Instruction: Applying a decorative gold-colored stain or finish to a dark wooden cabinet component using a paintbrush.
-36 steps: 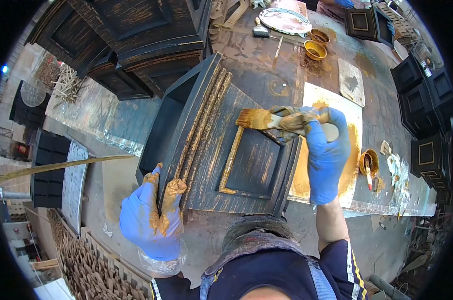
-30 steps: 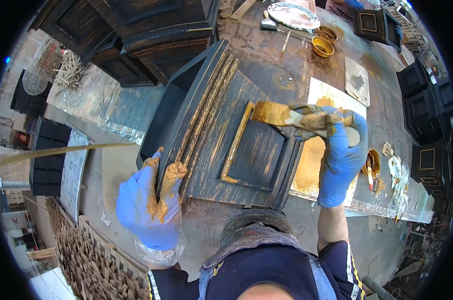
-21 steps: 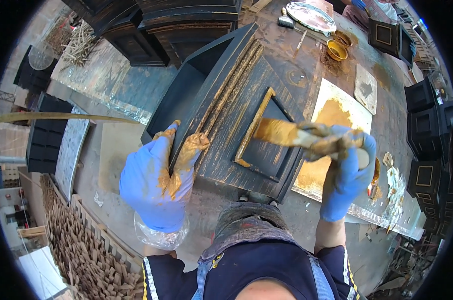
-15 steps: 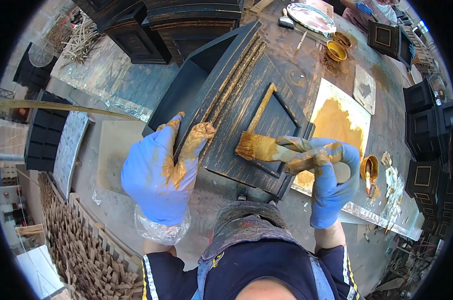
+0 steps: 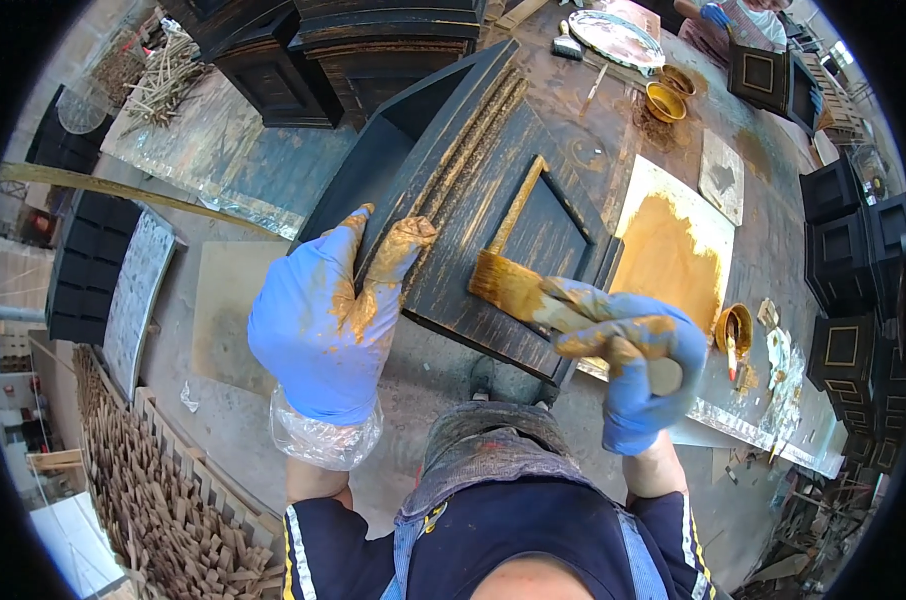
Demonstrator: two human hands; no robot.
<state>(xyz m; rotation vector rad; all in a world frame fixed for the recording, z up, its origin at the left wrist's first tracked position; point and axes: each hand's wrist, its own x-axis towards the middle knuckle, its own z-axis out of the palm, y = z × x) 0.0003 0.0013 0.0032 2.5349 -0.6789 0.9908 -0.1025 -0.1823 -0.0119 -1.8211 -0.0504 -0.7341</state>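
The left hand (image 5: 323,310) grasps the edge of a dark cabinet (image 5: 473,215), which lies tilted, between and beyond both hands. The right hand (image 5: 638,345) is closed on a flat brush (image 5: 521,292). The brush's long axis goes from these fingers to upper left, and its bristles, nearer to the right hand, overlap the gold-edged frame (image 5: 516,205); how hard they press, I cannot tell. Farther right lies 1 stained board (image 5: 673,245); beyond it, 2 bowls (image 5: 665,116).
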